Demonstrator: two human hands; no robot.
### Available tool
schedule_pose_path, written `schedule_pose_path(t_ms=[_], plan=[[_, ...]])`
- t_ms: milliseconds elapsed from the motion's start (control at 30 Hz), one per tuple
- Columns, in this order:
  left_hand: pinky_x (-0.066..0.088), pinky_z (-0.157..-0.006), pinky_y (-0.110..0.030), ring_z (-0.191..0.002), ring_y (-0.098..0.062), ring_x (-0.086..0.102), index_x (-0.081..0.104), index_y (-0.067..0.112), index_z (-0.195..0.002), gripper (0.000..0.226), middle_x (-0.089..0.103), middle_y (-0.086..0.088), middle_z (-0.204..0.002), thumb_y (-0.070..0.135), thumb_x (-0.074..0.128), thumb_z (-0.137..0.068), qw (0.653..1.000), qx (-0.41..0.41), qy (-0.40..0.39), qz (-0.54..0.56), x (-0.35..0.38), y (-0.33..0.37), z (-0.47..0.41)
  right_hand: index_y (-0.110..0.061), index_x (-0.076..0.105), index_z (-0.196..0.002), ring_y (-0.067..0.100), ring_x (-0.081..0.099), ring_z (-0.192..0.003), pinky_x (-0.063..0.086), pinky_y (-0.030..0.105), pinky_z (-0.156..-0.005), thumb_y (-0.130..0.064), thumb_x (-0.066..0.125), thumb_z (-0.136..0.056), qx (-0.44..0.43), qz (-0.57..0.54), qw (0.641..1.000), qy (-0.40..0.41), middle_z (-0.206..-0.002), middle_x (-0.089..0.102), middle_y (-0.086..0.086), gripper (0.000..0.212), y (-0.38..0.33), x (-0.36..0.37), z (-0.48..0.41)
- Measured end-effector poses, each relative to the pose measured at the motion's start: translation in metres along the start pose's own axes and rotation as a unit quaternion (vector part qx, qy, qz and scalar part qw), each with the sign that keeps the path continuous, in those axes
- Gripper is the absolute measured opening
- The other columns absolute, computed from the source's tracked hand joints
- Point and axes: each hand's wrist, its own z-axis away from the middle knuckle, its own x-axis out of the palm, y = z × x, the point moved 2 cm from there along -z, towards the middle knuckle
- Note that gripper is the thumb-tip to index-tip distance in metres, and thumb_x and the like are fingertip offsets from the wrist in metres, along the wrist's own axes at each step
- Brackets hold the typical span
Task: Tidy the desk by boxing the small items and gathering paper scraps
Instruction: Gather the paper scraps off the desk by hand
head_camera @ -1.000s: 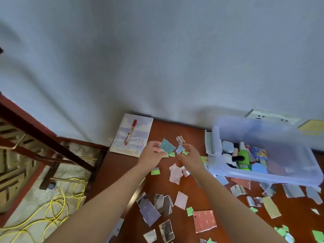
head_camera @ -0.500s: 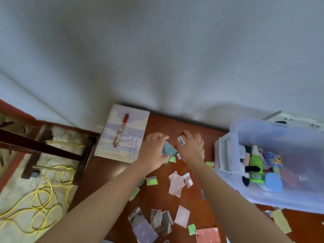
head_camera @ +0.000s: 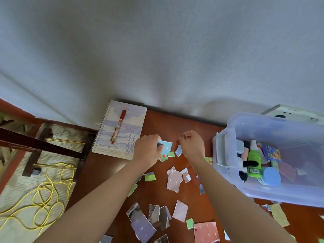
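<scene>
Brown desk point(head_camera: 175, 123) with paper scraps point(head_camera: 173, 181) all over, left of the box point(head_camera: 280, 197).
Left hand point(head_camera: 147, 151) grips a blue scrap point(head_camera: 165, 147); right hand point(head_camera: 192, 146) pinches a tiny scrap point(head_camera: 183, 136). Both arms reach forward, same bits held as before.

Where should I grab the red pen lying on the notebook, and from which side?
Pinch the red pen mid-barrel from straight above, with your fingers across its two long flanks. It lies flat along the notebook cover with both long sides free, so there is nothing to get under at the ends.
</scene>
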Motion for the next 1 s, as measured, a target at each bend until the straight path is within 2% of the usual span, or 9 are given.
schedule_pose_path(t_ms=[100,167,267,400,533,733,833,933,1000], plan=[[0.049,-0.079,-0.024,-0.102,-0.014,0.058,0.054,0.022,-0.117,0.026,0.064,0.002,-0.114,0.038,0.047,-0.098,0.999,-0.022,0.011,0.047,-0.005,-0.005,0.008,-0.022,0.062,-0.091,0.013,0.057,-0.08,0.047,0.023,-0.069,-0.027,0.051,-0.096,-0.016,-0.003,1.0,-0.015,-0.089,0.062,-0.006,0.014,0.002,0.001,0.008],[0.049,-0.079,-0.023,-0.103,-0.013,0.056,0.055,0.022,-0.116,0.026,0.062,0.003,-0.114,0.039,0.048,-0.097,0.999,-0.015,0.011,0.048,-0.004,-0.006,0.013,-0.022,0.066,-0.081,0.015,0.058,-0.083,0.053,0.028,-0.069,-0.032,0.05,-0.092,-0.044,0.042,0.998,-0.021,-0.089,0.063,-0.008,0.021,0.006,0.005,0.013],[0.039,-0.085,-0.023,-0.109,-0.011,0.046,0.056,0.025,-0.113,0.024,0.053,0.004,-0.119,0.039,0.053,-0.094,1.0,0.03,-0.008,0.003,0.003,-0.003,0.02,-0.027,0.071,-0.095,0.015,0.047,-0.104,0.051,0.031,-0.081,-0.031,0.063,-0.086,-0.066,0.131,0.989,-0.016,-0.109,0.052,-0.008,0.013,0.009,0.005,0.021],[0.036,-0.096,-0.025,-0.116,-0.014,0.041,0.045,0.029,-0.122,0.042,0.046,0.004,-0.126,0.044,0.062,-0.087,0.997,0.056,-0.002,-0.059,0.009,0.004,0.023,-0.028,0.075,-0.094,0.017,0.043,-0.106,0.052,0.028,-0.076,-0.02,0.069,-0.083,-0.111,0.209,0.971,-0.046,-0.111,0.051,-0.004,0.015,0.01,0.005,0.021],[0.035,-0.099,-0.026,-0.121,-0.015,0.043,0.035,0.031,-0.133,0.059,0.047,0.003,-0.13,0.042,0.067,-0.085,0.995,0.069,-0.024,-0.066,0.011,0.008,0.016,-0.03,0.077,-0.089,0.016,0.058,-0.087,0.06,0.03,-0.062,-0.018,0.071,-0.079,-0.088,0.178,0.977,-0.077,-0.103,0.067,-0.004,0.017,0.008,0.009,0.015],[0.039,-0.096,-0.028,-0.114,-0.016,0.05,0.044,0.028,-0.121,0.048,0.056,0.003,-0.122,0.04,0.07,-0.083,0.995,0.042,-0.054,-0.073,0.014,0.014,0.007,-0.035,0.063,-0.081,0.018,0.06,-0.089,0.06,0.033,-0.064,-0.015,0.069,-0.079,-0.075,0.16,0.98,-0.091,-0.101,0.067,-0.004,0.021,0.007,0.01,0.016],[0.038,-0.097,-0.029,-0.116,-0.018,0.045,0.045,0.028,-0.124,0.047,0.05,0.001,-0.125,0.04,0.067,-0.085,0.993,0.042,-0.048,-0.1,0.013,0.015,0.01,-0.03,0.065,-0.083,0.016,0.055,-0.089,0.057,0.025,-0.068,-0.014,0.072,-0.079,-0.08,0.156,0.98,-0.092,-0.105,0.06,-0.002,0.018,0.008,0.01,0.02],[0.038,-0.1,-0.027,-0.122,-0.019,0.041,0.037,0.027,-0.132,0.06,0.042,-0.002,-0.132,0.041,0.068,-0.084,0.994,0.031,-0.024,-0.106,0.012,0.016,0.013,-0.026,0.068,-0.08,0.013,0.05,-0.092,0.047,0.013,-0.061,-0.009,0.074,-0.078,-0.073,0.115,0.986,-0.097,-0.109,0.058,-0.003,0.018,0.011,0.009,0.025],[0.039,-0.099,-0.026,-0.119,-0.02,0.042,0.039,0.025,-0.13,0.057,0.042,-0.002,-0.13,0.043,0.068,-0.084,0.992,0.03,-0.022,-0.122,0.01,0.018,0.013,-0.025,0.069,-0.08,0.012,0.053,-0.091,0.044,0.013,-0.057,-0.007,0.073,-0.078,-0.071,0.094,0.987,-0.106,-0.107,0.063,-0.001,0.018,0.014,0.008,0.03]])
